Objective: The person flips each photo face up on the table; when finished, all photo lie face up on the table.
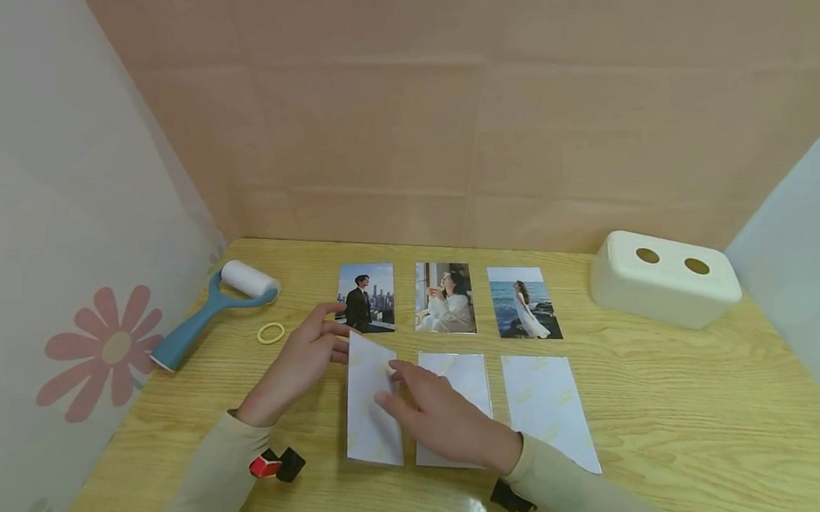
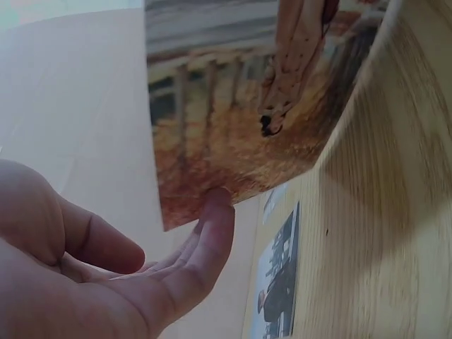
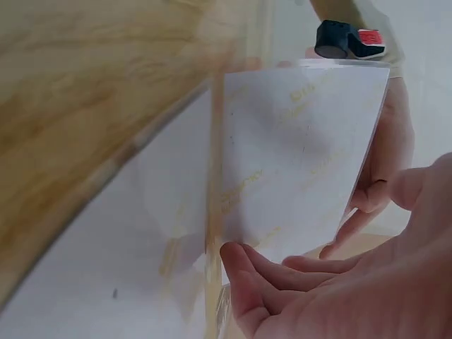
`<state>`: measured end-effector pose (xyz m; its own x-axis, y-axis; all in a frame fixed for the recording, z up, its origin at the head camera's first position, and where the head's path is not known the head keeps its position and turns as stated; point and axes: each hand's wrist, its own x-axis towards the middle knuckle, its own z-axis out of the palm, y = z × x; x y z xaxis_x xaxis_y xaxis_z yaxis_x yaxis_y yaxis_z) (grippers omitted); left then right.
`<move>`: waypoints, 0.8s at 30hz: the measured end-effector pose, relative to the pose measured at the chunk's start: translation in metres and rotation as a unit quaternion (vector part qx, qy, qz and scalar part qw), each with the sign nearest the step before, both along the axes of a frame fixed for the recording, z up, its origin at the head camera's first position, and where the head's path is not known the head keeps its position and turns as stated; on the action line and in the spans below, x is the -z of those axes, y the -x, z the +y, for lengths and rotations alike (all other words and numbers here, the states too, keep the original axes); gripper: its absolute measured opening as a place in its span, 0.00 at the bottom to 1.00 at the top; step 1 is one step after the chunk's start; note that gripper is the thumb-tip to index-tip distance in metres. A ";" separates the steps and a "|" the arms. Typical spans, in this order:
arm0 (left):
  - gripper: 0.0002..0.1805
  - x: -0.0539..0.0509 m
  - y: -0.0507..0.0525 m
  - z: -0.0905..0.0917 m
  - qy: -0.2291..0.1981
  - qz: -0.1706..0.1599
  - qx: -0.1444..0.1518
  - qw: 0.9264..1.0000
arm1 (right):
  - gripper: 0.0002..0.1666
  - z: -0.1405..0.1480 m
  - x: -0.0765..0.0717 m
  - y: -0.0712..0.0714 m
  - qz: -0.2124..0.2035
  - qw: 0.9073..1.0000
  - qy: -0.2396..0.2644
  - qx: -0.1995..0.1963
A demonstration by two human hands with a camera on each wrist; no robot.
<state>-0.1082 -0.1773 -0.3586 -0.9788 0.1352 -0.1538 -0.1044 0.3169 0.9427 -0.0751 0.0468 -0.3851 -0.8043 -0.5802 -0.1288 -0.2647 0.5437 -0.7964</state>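
Note:
A photo print (image 1: pixel 371 403) in the near row shows its white back, tilted up from the table on its left side. In the left wrist view its printed face (image 2: pixel 233 134) shows an autumn scene with a figure. My left hand (image 1: pixel 306 359) has a fingertip against that printed face near a corner, thumb apart from it. My right hand (image 1: pixel 448 418) hovers over the near row, its fingertips close to the tilted print's right edge; whether they touch cannot be told. Beside it lie two more white-backed prints, a middle one (image 1: pixel 468 374) partly under my right hand and a right one (image 1: pixel 545 396).
Three face-up photos form the far row: a suited figure (image 1: pixel 366 298), a seated figure (image 1: pixel 444 297) and a seaside figure (image 1: pixel 526 304). At left are a blue-handled lint roller (image 1: pixel 209 307) and a yellow ring (image 1: pixel 271 333). A cream box (image 1: pixel 665 276) with two holes stands at right.

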 end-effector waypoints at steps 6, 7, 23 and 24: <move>0.30 0.005 0.001 0.003 -0.052 0.000 0.013 0.999 | 0.43 -0.002 -0.004 0.001 -0.063 0.997 0.052 0.017; 0.30 0.006 0.002 0.004 -0.060 -0.002 0.018 0.998 | 0.43 -0.002 -0.004 0.002 -0.072 0.996 0.058 0.018; 0.29 0.014 -0.002 0.016 -0.079 -0.035 0.037 0.996 | 0.50 -0.002 -0.005 0.001 -0.129 0.986 0.099 0.041; 0.29 0.015 -0.002 0.016 -0.081 -0.037 0.039 0.995 | 0.50 -0.001 -0.005 0.001 -0.128 0.986 0.100 0.043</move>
<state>-0.1058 -0.1614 -0.3733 -0.9515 0.2385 -0.1945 -0.1558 0.1716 0.9728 -0.0759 0.0455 -0.3801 -0.8075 -0.5462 -0.2228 -0.0020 0.3803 -0.9249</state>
